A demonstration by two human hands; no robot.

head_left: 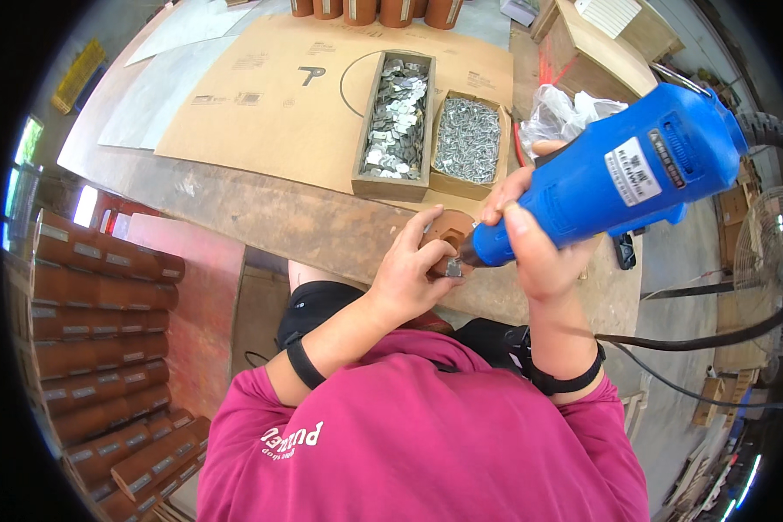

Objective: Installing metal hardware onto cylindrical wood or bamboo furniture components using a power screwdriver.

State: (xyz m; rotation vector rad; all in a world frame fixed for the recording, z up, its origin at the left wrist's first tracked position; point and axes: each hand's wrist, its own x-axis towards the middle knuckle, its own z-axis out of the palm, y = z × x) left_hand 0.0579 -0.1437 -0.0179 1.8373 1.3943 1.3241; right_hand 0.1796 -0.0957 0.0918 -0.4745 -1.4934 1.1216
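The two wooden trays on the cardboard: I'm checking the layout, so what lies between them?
Nothing: in the head view the tray of flat metal plates and the tray of screws stand side by side, almost touching.

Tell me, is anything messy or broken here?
Nothing looks broken or spilled. The left hand holds a brown wooden piece while the right hand presses the blue power tool to it. The metal bits sit inside their two wooden boxes.

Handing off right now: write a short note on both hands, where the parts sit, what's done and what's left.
Left hand: pinches a small brown wooden piece with a metal plate at the bench edge.
Right hand: grips the blue power tool, tip on the plate.
Box of metal plates and box of screws lie ahead.
Done: stacked brown pieces on the left.
Left: fastening in progress, not visibly finished.
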